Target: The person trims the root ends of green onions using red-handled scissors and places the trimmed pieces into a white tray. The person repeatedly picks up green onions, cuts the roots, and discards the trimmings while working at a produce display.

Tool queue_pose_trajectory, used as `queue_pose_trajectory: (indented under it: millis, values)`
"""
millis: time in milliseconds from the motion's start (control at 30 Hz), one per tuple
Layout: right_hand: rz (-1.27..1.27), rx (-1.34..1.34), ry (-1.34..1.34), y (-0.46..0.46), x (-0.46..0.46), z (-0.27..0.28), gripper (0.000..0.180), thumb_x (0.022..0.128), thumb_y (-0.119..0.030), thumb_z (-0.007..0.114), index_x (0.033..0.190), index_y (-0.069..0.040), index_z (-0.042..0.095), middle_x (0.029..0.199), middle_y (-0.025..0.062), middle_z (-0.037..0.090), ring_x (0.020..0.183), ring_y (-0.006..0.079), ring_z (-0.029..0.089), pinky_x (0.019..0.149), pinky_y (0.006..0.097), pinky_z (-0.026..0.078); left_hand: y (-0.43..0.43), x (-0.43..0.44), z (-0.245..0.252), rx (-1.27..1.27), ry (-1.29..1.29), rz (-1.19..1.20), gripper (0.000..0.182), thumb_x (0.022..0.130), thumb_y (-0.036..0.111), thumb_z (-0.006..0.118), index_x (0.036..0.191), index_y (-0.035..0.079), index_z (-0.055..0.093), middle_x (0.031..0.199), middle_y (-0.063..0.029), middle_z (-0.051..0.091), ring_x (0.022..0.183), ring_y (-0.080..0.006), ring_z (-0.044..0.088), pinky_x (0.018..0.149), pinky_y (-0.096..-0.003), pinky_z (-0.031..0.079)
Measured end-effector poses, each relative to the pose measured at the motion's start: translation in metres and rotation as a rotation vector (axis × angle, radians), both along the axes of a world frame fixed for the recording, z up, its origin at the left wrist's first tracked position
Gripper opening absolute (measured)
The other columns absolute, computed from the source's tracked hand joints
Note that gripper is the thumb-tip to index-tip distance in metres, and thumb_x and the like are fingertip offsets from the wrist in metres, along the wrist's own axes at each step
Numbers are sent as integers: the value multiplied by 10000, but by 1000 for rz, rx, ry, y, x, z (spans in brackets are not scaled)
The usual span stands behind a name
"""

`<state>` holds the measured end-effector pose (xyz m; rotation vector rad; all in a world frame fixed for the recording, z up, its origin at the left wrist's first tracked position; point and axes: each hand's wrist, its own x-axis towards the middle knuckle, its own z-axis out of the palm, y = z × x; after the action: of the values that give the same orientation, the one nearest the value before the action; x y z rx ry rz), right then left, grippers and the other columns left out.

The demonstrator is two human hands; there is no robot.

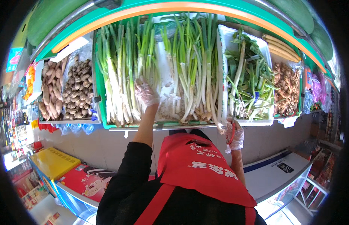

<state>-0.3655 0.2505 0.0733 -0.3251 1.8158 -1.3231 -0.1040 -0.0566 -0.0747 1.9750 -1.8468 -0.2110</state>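
My left hand (146, 94), in a clear plastic glove, lies against the right edge of a row of long green onions (121, 76). Whether its fingers are closed around a stalk is unclear. Gloved as well, my right hand (235, 137) holds red-handled scissors (233, 130), blades pointing away from me. The scissors are in front of a white foam box (223, 42) filled with loose onion leaves and trimmings (252, 76). Another group of green onions (195, 73) lies between my hands, and one root end (220, 130) sticks out over the front edge near my right hand.
Sweet potatoes (52, 87) and small brown taro-like tubers (80, 90) lie left of the green crate (100, 84). Ginger (285, 84) sits at the right. A green shelf with an orange edge (191, 5) overhangs the back. Chest freezers (275, 171) stand behind me.
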Motion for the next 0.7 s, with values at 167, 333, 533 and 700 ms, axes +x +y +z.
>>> queue_pose_trajectory:
  millis: [167, 333, 533, 700]
  values:
    - [30, 116, 158, 9, 1, 4, 210, 925, -190, 653, 1097, -70, 635, 583, -73, 499, 435, 19, 436, 378, 192, 302, 76, -109, 66, 302, 207, -614, 549, 989, 238, 448, 1482, 63, 279, 1461, -177, 378, 1321, -302, 396, 1118, -355, 345]
    - [-1, 56, 97, 16, -3, 7, 193, 932, -209, 640, 1077, -80, 640, 583, -66, 504, 425, 27, 446, 370, 198, 317, 98, -201, 74, 495, -163, -621, 585, 1012, 330, 407, 1473, -1, 266, 1477, -162, 365, 1320, -257, 403, 1100, -329, 353]
    - [-61, 136, 92, 29, -5, 4, 189, 908, -200, 672, 1060, -90, 651, 629, -47, 540, 487, 22, 469, 419, 206, 356, 69, -195, 85, 747, 454, -371, 588, 888, 183, 624, 1402, 51, 371, 1256, -165, 512, 1088, -246, 565, 902, -342, 478]
    - [62, 45, 340, 41, -3, -13, 193, 905, -157, 664, 1078, -74, 647, 680, -80, 533, 485, 47, 489, 432, 204, 385, 64, -184, 95, 960, 604, -228, 347, 850, 91, 648, 1186, 22, 594, 955, -95, 644, 838, -180, 638, 658, -259, 542]
